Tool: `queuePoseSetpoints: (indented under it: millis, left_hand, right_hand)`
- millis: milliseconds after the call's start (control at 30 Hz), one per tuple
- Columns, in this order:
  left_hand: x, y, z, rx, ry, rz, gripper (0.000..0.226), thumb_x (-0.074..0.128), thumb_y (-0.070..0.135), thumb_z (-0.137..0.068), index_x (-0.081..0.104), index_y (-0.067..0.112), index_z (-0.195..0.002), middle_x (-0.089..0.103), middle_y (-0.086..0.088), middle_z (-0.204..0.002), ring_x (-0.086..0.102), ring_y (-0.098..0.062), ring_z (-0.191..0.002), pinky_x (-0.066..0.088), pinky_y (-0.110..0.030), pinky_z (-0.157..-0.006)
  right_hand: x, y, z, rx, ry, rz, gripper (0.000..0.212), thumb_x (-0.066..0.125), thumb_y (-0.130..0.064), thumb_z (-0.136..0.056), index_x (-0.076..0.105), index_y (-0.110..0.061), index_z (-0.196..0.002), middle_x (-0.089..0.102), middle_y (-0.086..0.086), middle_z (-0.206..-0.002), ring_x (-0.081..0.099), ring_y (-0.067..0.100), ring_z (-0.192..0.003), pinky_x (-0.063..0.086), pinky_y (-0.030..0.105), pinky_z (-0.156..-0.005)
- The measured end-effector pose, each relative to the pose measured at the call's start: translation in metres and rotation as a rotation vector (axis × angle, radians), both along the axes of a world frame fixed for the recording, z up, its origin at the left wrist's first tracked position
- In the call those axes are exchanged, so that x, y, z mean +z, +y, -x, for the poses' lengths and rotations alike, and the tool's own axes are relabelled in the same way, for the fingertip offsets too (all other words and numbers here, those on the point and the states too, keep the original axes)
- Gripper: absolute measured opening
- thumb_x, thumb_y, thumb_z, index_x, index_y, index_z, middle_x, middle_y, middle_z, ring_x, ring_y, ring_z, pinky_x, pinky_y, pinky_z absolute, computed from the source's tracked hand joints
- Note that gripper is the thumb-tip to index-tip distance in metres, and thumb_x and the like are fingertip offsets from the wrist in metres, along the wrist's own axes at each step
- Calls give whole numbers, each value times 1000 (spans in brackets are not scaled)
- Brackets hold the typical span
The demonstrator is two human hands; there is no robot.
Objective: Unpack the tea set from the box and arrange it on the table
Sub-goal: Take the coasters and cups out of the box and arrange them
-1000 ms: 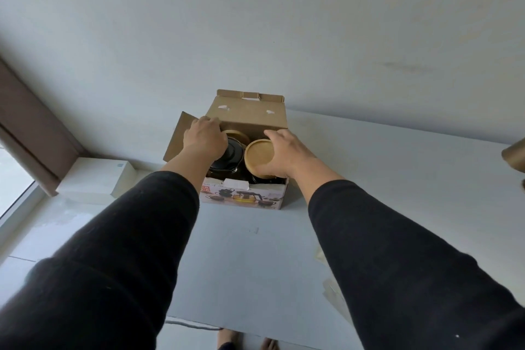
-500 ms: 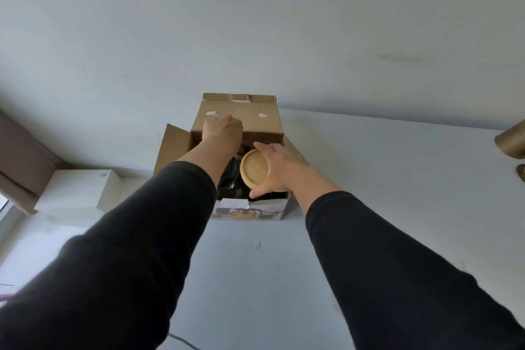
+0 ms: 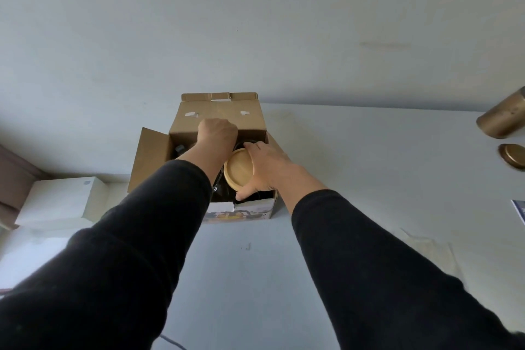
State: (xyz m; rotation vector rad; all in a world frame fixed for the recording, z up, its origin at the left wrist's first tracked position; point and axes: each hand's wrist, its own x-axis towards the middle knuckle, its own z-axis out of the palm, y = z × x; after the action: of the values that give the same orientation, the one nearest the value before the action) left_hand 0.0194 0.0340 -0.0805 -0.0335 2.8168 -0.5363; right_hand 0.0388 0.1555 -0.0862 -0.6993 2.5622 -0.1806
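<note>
While the right hand grips the round wooden lid from its right side, thumb near and fingers far, the lid sits at the top of the open box on the desk. Left hand reaches deeper inside, fingers curled; what it holds I cannot tell.

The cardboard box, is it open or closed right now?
Open: the cardboard box has its flaps up, and both hands reach inside.
</note>
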Motion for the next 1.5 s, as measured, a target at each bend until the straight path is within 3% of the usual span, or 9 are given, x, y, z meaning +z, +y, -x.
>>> queuePoseSetpoints:
  millis: [267, 367, 467, 633, 900, 1067, 1300, 1500]
  left_hand:
    - [2, 2, -4, 111, 29, 4, 18, 53, 10, -93, 64, 7, -107, 43, -4, -66, 50, -19, -75, 40, -26, -65]
    - [3, 5, -4, 150, 13, -27, 23, 54, 9, -92, 64, 5, -112, 61, -7, -87, 61, -23, -89, 52, -30, -77]
    - [0, 9, -5, 167, 4, -55, 24, 52, 8, -93, 63, 2, -115, 64, -12, -107, 63, -27, -100, 54, -37, -89]
    - [0, 8, -4, 177, 14, -104, 23, 51, 7, -94, 64, 5, -113, 50, -6, -81, 49, -20, -78, 42, -26, -67]
    - [1, -2, -4, 225, -7, -185, 25, 52, 8, -94, 61, 3, -117, 47, -9, -92, 48, -21, -83, 42, -28, -72]
    - [2, 1, -2, 201, -35, -161, 28, 51, 8, -95, 60, 4, -120, 56, -12, -115, 58, -26, -106, 42, -28, -76]
    - [-4, 1, 2, 186, -60, -123, 25, 51, 10, -94, 61, 5, -117, 49, -8, -93, 50, -21, -82, 42, -27, -70]
    - [3, -7, 5, 116, -88, -114, 25, 55, 9, -92, 61, 3, -116, 50, -9, -94, 53, -22, -84, 43, -26, -70]
  right_hand:
    - [1, -1, 1, -7, -6, 0, 115, 82, -54, -61, 20, -14, -150, 33, 5, -150, 34, 24, -138, 39, 44, -108]
    - [0, -1, 2, -4, -3, -2, 117, 82, -55, -60, 21, -13, -150, 33, 5, -150, 34, 24, -138, 39, 44, -108]
    - [1, 0, 2, 4, -1, -2, 116, 82, -55, -60, 21, -13, -150, 32, 5, -151, 33, 24, -139, 38, 45, -109]
    - [1, 0, 2, 15, -1, 4, 115, 82, -55, -61, 21, -13, -149, 32, 4, -151, 32, 24, -140, 37, 46, -110]
    - [-1, 2, 3, 9, -6, 23, 116, 83, -55, -60, 21, -13, -149, 32, 5, -150, 34, 25, -138, 40, 44, -108]
    - [-3, 2, 3, 14, 9, 38, 113, 82, -54, -61, 23, -13, -148, 34, 5, -148, 36, 25, -136, 40, 43, -105]
    - [-8, 2, 2, -1, 27, 71, 107, 81, -54, -61, 29, -13, -145, 40, 6, -141, 41, 25, -129, 42, 40, -101]
    - [-6, 1, 5, -26, -24, 103, 105, 82, -50, -60, 31, -12, -144, 42, 6, -138, 45, 25, -125, 47, 38, -99]
